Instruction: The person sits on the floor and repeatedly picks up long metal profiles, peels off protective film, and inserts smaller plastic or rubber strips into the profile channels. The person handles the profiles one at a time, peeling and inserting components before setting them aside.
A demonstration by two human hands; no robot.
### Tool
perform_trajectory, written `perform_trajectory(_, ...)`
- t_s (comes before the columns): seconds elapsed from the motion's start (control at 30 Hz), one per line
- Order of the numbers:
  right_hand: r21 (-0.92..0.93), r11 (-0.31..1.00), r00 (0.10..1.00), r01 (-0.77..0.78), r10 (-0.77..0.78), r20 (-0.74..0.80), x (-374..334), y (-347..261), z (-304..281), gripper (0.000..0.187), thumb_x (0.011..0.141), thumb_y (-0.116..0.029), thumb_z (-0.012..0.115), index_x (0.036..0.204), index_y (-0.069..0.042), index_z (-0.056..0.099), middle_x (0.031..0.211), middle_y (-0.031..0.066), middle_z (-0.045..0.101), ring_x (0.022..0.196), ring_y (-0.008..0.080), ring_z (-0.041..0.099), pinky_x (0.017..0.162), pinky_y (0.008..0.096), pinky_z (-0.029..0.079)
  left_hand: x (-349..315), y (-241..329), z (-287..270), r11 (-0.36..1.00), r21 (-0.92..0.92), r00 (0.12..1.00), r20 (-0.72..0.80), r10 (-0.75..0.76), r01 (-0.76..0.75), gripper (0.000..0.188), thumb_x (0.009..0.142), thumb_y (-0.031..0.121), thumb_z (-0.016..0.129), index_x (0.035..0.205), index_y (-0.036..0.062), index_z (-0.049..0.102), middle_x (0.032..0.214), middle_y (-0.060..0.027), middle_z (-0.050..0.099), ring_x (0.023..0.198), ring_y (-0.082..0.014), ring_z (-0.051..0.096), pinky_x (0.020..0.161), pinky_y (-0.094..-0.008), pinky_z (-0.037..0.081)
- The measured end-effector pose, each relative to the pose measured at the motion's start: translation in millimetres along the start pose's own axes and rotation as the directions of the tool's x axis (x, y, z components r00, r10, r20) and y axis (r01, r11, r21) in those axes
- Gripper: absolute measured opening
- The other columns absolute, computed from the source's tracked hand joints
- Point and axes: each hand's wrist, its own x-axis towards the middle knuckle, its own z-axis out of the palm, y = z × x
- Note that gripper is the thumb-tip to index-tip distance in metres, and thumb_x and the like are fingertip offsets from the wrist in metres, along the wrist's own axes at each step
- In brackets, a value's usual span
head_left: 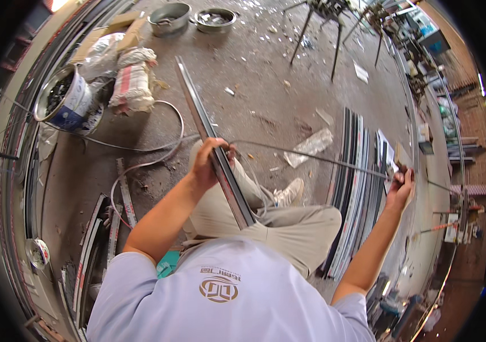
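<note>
The left hand (206,163) is wrapped around a long, dark, shiny metal bar (195,102) over the beige cloth trousers (211,214), and the bar may twist if that hold is loose; the thin, dark grey, maybe rubber strip (311,155), stretched across to the right hand (400,187), which pinches it, may spring loose if pulled too hard. Around them are a round white-and-blue bucket (76,104), a pale looped hose (182,121) that could snag, a crinkly clear plastic packet (317,139) below the strip, and piled black-and-silver metal bars (347,148) in the way.
</note>
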Motion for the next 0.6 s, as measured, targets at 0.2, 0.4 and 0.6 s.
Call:
perform_trajectory(0.2, -0.111, 0.976, 0.981, 0.189, -0.182, 0.068, -3, -72, 30, 0.022, 0.111, -0.013, 0.052, 0.130, -0.002, 0.056, 0.133, 0.0261, 0.066, 0.076, 0.0137, 0.053, 0.076, 0.0260, 0.053, -12, 4, 14, 0.999, 0.020, 0.999, -0.004, -0.034, 0.034, 0.057, 0.088, 0.046, 0.072, 0.130, 0.0086, 0.065, 0.120, -0.0122, 0.070, 0.120, -0.0267, 0.061, 0.101, -0.0381, 0.049)
perform_trajectory(0.4, -0.212, 0.946, 0.956, 0.246, -0.201, 0.214, -16, -87, 60, 0.025, 0.111, -0.017, 0.053, 0.131, -0.005, 0.061, 0.129, 0.0191, 0.070, 0.070, 0.0098, 0.047, 0.068, 0.0251, 0.045, -26, 5, 8, 0.979, 0.204, 1.000, 0.004, -0.028, 0.027, 0.089, 0.085, 0.060, 0.074, 0.155, 0.0140, 0.042, 0.105, -0.0075, 0.071, 0.101, -0.0220, 0.066, 0.095, -0.0446, 0.051)
perform_trajectory(0.6, -0.552, 0.802, 0.943, 0.230, -0.044, 0.330, -93, -7, 90, 0.026, 0.109, -0.018, 0.056, 0.131, -0.007, 0.064, 0.084, 0.0029, 0.068, 0.061, 0.0024, 0.047, 0.055, 0.0182, 0.037, -41, 3, 3, 0.967, 0.256, 0.997, -0.077, 0.019, 0.001, 0.104, 0.087, 0.072, 0.071, 0.165, 0.0220, 0.025, 0.099, -0.0016, 0.071, 0.087, -0.0136, 0.065, 0.080, -0.0378, 0.051)
